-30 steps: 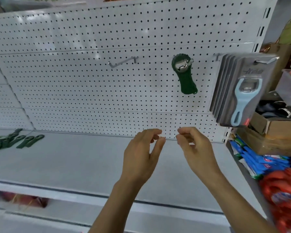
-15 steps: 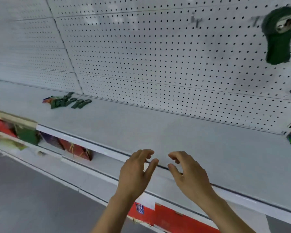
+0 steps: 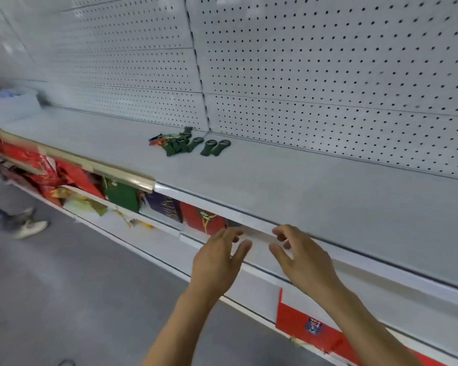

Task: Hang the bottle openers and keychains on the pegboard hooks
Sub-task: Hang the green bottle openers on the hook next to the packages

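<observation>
Bottle openers on shelf, well beyond and leftward of both empty, loosely spread hands, handles pointing toward shelf edge; left hand nearer than right hand.

Your green bottle openers sit too small and smeared to count, and the colourful bits at their nine o'clock can't be identified. At nine o'clock someone's shoe is blurred, the leg cut off by the edge.
</observation>
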The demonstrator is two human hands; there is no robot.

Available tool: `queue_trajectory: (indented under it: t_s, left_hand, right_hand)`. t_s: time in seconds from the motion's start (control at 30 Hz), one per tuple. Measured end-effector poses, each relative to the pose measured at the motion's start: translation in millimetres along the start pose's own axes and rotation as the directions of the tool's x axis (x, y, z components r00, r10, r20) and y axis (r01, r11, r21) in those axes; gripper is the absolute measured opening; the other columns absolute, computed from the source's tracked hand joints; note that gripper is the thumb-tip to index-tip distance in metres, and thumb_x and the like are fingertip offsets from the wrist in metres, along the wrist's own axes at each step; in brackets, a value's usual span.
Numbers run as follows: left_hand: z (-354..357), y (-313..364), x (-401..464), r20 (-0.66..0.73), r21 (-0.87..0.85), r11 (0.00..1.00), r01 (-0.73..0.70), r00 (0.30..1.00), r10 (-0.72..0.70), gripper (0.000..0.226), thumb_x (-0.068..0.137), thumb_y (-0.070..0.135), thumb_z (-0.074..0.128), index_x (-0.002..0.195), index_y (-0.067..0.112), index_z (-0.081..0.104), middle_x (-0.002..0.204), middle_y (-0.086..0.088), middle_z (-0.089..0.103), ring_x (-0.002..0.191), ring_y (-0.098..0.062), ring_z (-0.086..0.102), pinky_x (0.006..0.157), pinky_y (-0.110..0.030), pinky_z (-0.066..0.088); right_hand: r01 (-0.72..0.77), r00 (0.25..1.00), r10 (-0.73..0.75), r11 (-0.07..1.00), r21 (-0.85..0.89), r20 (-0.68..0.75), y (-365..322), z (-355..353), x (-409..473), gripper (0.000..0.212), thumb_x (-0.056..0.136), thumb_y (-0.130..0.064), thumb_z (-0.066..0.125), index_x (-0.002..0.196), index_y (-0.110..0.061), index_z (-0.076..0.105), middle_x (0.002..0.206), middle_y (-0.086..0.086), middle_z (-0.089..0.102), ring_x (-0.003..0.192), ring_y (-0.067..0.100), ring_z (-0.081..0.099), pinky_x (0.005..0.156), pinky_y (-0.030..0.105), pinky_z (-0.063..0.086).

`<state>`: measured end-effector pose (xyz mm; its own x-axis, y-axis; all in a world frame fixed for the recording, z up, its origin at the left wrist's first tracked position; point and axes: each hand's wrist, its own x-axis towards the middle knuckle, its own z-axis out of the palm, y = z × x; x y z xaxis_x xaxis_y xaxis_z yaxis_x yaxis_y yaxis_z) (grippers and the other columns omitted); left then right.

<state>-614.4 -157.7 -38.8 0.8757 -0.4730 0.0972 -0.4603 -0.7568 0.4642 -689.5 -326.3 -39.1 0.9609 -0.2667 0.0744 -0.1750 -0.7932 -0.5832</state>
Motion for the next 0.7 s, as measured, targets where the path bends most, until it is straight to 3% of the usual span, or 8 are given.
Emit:
queue_trajectory:
  t_s: [0.27, 0.4, 0.7]
  left_hand:
    - [-42.7, -104.3, 49.4, -0.035, -0.056, 0.998, 0.033, 0.999, -0.035, 0.041, 0.094, 0.057, 0.04, 0.126, 0.034, 0.05, 0.122, 0.015, 0.06, 0.102, -0.006, 0.059, 0.081, -0.023, 0.052]
    - [-61.3, -144.5, 89.8, -0.071, -0.105, 0.993, 0.049, 0.996, -0.057, 0.045, 0.096, 0.053, 0.041, 0.134, 0.03, 0.046, 0.13, 0.009, 0.056, 0.114, -0.011, 0.054, 0.092, -0.028, 0.049]
    - [-96.5, -240.1, 218.4, -0.003, -0.117, 0.988, 0.104, 0.994, -0.106, 0.05, 0.096, 0.051, 0.043, 0.141, 0.031, 0.039, 0.145, 0.007, 0.045, 0.129, -0.015, 0.047, 0.107, -0.036, 0.043]
  right_hand:
    - [-0.002, 1.0, 0.003, 0.999, 0.04, -0.026, -75.5, 63.2, 75.1, 0.032, 0.094, -0.038, 0.052, 0.124, -0.029, 0.047, 0.12, -0.015, 0.058, 0.107, 0.007, 0.057, 0.081, 0.022, 0.044]
    - [0.008, 0.999, -0.007, 1.0, 0.03, -0.046, -97.8, 88.4, 128.1, 0.036, 0.094, -0.04, 0.052, 0.128, -0.027, 0.046, 0.126, -0.011, 0.057, 0.111, 0.012, 0.056, 0.09, 0.033, 0.049]
    - [-0.011, 1.0, 0.011, 0.998, 0.055, -0.017, -138.6, 146.3, 288.3, 0.04, 0.096, -0.039, 0.049, 0.135, -0.027, 0.043, 0.136, -0.009, 0.05, 0.124, 0.012, 0.048, 0.098, 0.03, 0.042]
